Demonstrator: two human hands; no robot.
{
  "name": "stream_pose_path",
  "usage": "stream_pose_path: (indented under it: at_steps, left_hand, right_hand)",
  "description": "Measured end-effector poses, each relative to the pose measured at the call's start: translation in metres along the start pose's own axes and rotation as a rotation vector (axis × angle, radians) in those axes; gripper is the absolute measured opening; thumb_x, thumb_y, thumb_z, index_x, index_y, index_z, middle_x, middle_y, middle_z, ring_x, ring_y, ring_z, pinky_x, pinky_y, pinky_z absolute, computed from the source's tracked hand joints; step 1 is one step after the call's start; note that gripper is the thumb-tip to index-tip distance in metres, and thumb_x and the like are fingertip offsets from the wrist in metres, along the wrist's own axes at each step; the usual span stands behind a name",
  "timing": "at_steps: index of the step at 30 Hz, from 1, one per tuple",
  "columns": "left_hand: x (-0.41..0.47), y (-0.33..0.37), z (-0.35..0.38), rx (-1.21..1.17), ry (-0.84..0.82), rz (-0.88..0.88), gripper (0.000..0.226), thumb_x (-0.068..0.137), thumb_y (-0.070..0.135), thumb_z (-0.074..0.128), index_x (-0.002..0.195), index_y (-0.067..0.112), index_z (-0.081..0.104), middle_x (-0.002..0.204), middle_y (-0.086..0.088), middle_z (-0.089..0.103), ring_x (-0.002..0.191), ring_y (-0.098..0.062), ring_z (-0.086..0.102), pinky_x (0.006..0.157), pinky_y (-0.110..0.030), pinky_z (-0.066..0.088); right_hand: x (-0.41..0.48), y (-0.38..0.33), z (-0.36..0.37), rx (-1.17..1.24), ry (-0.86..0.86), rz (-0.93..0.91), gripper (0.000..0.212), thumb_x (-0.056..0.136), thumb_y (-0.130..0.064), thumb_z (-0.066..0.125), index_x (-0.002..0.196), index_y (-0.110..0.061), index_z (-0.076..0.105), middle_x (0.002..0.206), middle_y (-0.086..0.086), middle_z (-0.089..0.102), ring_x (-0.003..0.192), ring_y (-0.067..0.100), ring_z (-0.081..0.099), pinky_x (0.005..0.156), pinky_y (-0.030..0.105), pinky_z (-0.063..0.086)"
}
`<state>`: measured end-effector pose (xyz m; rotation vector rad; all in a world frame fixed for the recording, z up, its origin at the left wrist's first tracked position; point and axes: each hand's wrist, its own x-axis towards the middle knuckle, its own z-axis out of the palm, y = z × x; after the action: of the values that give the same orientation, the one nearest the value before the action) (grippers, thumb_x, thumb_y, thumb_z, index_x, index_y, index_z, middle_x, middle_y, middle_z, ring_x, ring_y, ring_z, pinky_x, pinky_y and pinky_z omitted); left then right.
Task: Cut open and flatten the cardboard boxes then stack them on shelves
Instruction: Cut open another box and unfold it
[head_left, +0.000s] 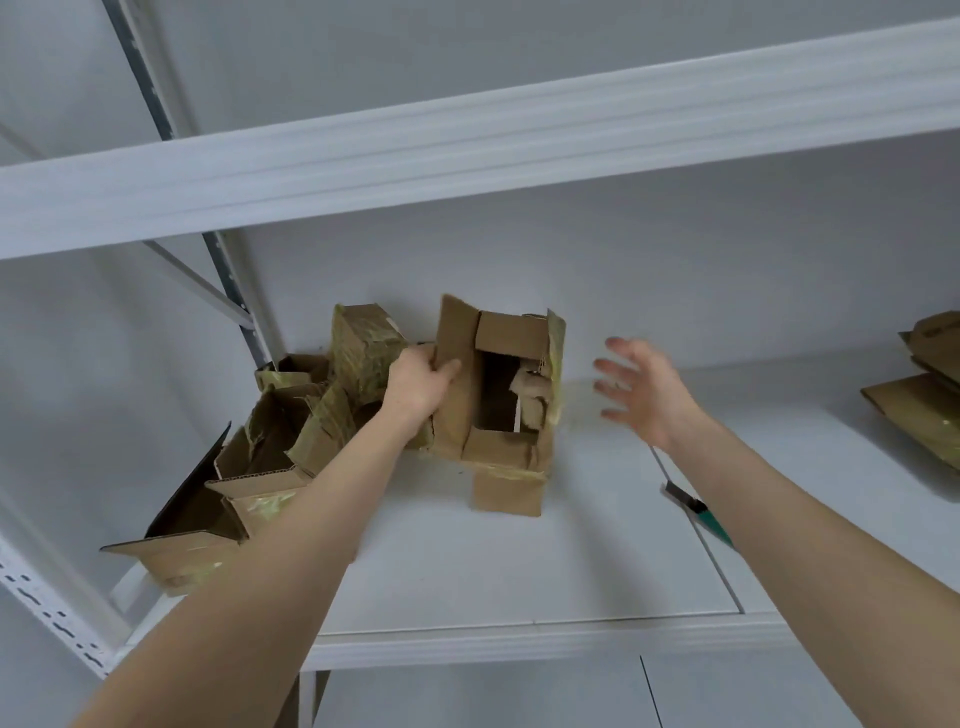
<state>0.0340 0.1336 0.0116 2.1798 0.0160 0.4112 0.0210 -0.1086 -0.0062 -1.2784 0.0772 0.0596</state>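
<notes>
Box (511, 338): brown corrugated cardboard, standing on the white shelf (519, 571) near the back wall, open side turned toward the camera.
Box flaps: all four folded outward; left flap long and upright, top flap short, bottom flap lying flat on the shelf toward the front edge.
Box wear: right side ragged, with torn cardboard strips hanging into the dark inside; yellowish clear tape clinging to the right edge and along the bottom fold.
Left hand (415, 387): gripping the left flap of the box, thumb across the flap's front face, fingers tucked behind it.
Right hand (641, 395): raised just right of the box and apart from it, fingers spread and straight, holding nothing, slightly blurred.
Pile of boxes (291, 431): at the left end of the same shelf, several opened brown boxes jumbled against each other, flaps sticking out, much crinkled yellowish tape over their faces; nearest one at the front left corner of the shelf.
Flattened cardboard (924, 395): at the far right of the shelf, a few brown sheets lying overlapped, well apart from the box.
Knife (701, 514): lying on the shelf, dark blade and green handle, partly hidden under the right forearm.
Upper shelf beam (467, 150): white, crossing the view above the box.
</notes>
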Motion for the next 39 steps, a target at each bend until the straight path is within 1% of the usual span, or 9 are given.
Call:
stream_pose_path:
  at_steps: [2,6,10,16,21,24,27,33,39]
  left_hand:
    - [0.003,0.014,-0.002,0.235,-0.030,0.124,0.015,0.098,0.021,0.054,0.099,0.009,0.062,0.081,-0.002,0.061,0.082,-0.024,0.059,0.067,-0.028,0.043]
    - [-0.003,0.042,0.011,0.486,-0.046,0.325,0.019,0.097,0.026,0.054,0.090,0.011,0.062,0.077,-0.004,0.061,0.081,-0.028,0.061,0.063,-0.030,0.041]
    - [-0.009,0.053,0.024,0.608,-0.092,0.419,0.028,0.098,0.033,0.052,0.115,0.013,0.064,0.101,-0.009,0.067,0.094,-0.027,0.061,0.069,-0.032,0.042]
    - [0.005,0.037,0.019,0.723,-0.159,0.365,0.030,0.101,0.038,0.046,0.123,0.022,0.058,0.113,-0.005,0.065,0.104,-0.028,0.060,0.071,-0.032,0.042]
    - [0.005,0.024,0.014,0.806,-0.057,0.480,0.037,0.096,0.038,0.054,0.131,0.026,0.053,0.114,-0.003,0.066,0.102,-0.027,0.062,0.071,-0.033,0.046]
    - [-0.002,0.004,0.009,0.724,0.236,0.514,0.054,0.083,0.026,0.074,0.132,0.019,0.053,0.117,-0.012,0.059,0.106,-0.033,0.058,0.076,-0.043,0.051]
    - [-0.006,-0.018,0.001,0.498,0.435,0.228,0.052,0.078,0.025,0.079,0.122,0.011,0.056,0.122,-0.019,0.049,0.110,-0.037,0.050,0.079,-0.044,0.046]
    - [0.000,-0.036,0.003,-0.330,0.168,-0.255,0.050,0.092,0.041,0.062,0.127,0.007,0.055,0.119,-0.008,0.062,0.114,-0.028,0.058,0.102,-0.043,0.046]
    - [-0.002,-0.042,0.021,-0.354,0.162,-0.304,0.063,0.095,0.037,0.059,0.144,0.003,0.040,0.140,-0.013,0.051,0.125,-0.031,0.051,0.106,-0.047,0.043]
  right_hand:
    - [0.003,-0.019,0.010,-0.204,0.167,-0.209,0.070,0.080,-0.046,0.072,0.139,-0.023,0.045,0.136,0.000,0.050,0.129,0.025,0.047,0.100,0.036,0.036]
    - [-0.001,-0.035,0.041,-1.312,0.189,-0.298,0.104,0.069,-0.070,0.070,0.149,-0.020,0.026,0.143,0.007,0.042,0.131,0.029,0.043,0.097,0.040,0.040]
    - [0.000,-0.016,0.045,-1.736,0.250,-0.233,0.082,0.080,-0.055,0.068,0.140,-0.010,0.033,0.128,0.008,0.049,0.118,0.029,0.049,0.076,0.035,0.038]
    - [0.002,-0.014,0.023,-1.300,0.010,-0.212,0.023,0.101,-0.023,0.038,0.104,-0.006,0.054,0.108,0.015,0.059,0.099,0.031,0.055,0.074,0.029,0.036]
    - [0.004,0.008,0.004,-0.682,0.050,-0.066,0.012,0.097,-0.016,0.056,0.096,-0.007,0.064,0.098,0.011,0.067,0.089,0.024,0.060,0.076,0.032,0.047]
    - [0.009,0.024,0.001,-0.641,0.136,-0.065,0.015,0.097,-0.018,0.056,0.095,-0.007,0.065,0.106,0.016,0.069,0.097,0.030,0.064,0.085,0.040,0.052]
    - [0.010,0.031,0.002,-0.655,0.172,-0.105,0.019,0.096,-0.020,0.056,0.093,-0.005,0.067,0.101,0.015,0.070,0.097,0.033,0.065,0.087,0.044,0.052]
    - [0.007,0.042,0.008,-0.516,0.018,-0.077,0.007,0.097,-0.013,0.058,0.096,-0.015,0.065,0.099,0.003,0.067,0.097,0.023,0.062,0.082,0.029,0.046]
    - [0.009,0.046,0.002,-0.619,0.040,0.044,0.030,0.089,0.004,0.058,0.112,-0.013,0.064,0.111,0.012,0.064,0.105,0.029,0.060,0.077,0.034,0.050]
